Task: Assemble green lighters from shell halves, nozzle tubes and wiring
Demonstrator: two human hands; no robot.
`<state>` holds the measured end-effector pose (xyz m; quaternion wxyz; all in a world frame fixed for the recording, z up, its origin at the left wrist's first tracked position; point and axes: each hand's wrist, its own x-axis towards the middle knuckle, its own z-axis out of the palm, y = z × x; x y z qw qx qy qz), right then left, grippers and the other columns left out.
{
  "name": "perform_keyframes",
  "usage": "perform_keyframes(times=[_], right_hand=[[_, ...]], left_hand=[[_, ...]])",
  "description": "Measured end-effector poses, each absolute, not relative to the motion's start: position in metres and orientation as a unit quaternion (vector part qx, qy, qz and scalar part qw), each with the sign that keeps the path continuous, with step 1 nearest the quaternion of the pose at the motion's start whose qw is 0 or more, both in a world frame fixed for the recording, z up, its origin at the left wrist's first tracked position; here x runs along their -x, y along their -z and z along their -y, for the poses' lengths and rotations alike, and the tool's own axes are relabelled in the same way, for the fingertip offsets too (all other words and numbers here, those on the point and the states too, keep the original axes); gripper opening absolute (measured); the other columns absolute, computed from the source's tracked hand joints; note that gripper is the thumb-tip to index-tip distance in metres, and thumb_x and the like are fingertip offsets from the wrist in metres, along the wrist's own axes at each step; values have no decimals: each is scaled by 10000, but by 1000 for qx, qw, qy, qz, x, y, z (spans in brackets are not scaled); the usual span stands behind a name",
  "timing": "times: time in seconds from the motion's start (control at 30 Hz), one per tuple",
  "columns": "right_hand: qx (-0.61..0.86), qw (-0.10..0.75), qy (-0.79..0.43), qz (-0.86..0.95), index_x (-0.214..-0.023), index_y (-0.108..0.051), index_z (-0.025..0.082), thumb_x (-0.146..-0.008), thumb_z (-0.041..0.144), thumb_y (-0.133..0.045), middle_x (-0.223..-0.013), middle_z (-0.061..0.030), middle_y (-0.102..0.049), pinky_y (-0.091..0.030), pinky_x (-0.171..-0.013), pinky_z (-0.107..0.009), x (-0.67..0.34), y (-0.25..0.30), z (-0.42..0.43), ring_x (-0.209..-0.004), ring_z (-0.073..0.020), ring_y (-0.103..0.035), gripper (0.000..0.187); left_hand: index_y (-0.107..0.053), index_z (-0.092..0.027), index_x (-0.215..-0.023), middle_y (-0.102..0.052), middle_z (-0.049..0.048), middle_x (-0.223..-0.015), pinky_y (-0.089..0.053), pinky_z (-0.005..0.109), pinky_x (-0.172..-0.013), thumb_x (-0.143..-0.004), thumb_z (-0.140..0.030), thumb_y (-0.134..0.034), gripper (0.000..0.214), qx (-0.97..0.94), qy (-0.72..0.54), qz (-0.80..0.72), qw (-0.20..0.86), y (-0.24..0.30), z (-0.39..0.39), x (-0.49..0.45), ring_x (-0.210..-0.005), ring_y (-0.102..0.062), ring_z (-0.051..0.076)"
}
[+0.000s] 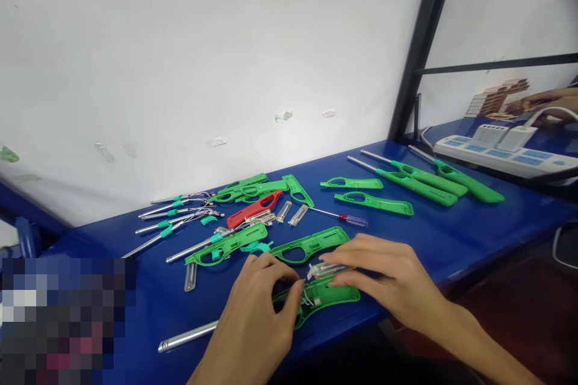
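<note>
Near the table's front edge lies an open green half-shell of a long-nosed lighter [341,293], its metal tube [187,337] pointing left. My left hand [259,310] is closed around the tube end of it, thumb and fingers pressed on the wired parts inside. A clear plastic fuel tank [332,271] is pinched in my right hand [391,267], just above the handle cavity of that shell. Another green half-shell [311,245] lies right behind my hands. To the left is a further shell [239,242] with a clear tank [190,277] beside it.
Behind are a red shell [255,209], loose clear tanks [298,215], a screwdriver [354,219] and several wired metal tubes [156,234]. Several closed green lighters [415,183] lie at right. Beyond a black frame post [418,42] are a power strip [510,153] and another person's hand [553,99].
</note>
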<state>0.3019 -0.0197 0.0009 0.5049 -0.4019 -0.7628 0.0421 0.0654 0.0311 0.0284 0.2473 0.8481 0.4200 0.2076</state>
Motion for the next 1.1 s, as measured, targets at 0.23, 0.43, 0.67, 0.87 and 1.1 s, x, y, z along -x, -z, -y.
perform_keyframes(times=[0.23,0.43,0.67,0.87,1.1], right_hand=[[428,479,-81,762,-1188,-838,266,-1005,268,-748,-992,-32,-841,-671,-788,-268,-301,-2,21,-864,-191,-791,203],[428,482,-93,758,-1103,-837,268,-987,200,-763,-1022,-32,-832,-672,-808,-277,-299,-1,21,-904,-195,-796,153],[409,494,-92,762,-1070,-844,269,-1004,202,-741,-1020,-23,-847,-686,-819,-294,-299,1,24,-916,-206,-811,140],[428,523,-107,729,-1025,-856,260,-948,204,-810,-971,-17,-860,-694,-799,-286,-291,-2,27,-876,-218,-824,105],[416,521,-126,734,-1053,-850,262,-929,169,-829,-981,-2,-859,-673,-810,-271,-290,0,27,-895,-193,-806,157]], left_hand=[[-748,-270,-864,-753,41,-870,-451,348,-716,-996,-256,-621,184,-836,-264,-400,267,-20,-31,-59,-846,-654,261],[-743,-293,-1213,-785,42,-1041,-521,374,-846,-1036,-183,-596,255,-859,-349,-332,173,-1,-27,-52,-955,-676,244],[-703,-268,-1164,-751,30,-1041,-498,372,-844,-1026,-119,-598,229,-881,-349,-308,89,2,-22,-51,-936,-657,216],[-677,-260,-1101,-748,15,-1011,-491,351,-822,-1022,-118,-605,178,-874,-363,-311,89,-2,-18,-53,-912,-656,201],[-674,-256,-1063,-757,14,-993,-480,353,-821,-1015,-113,-612,163,-873,-366,-307,96,-4,-17,-56,-901,-669,204]])
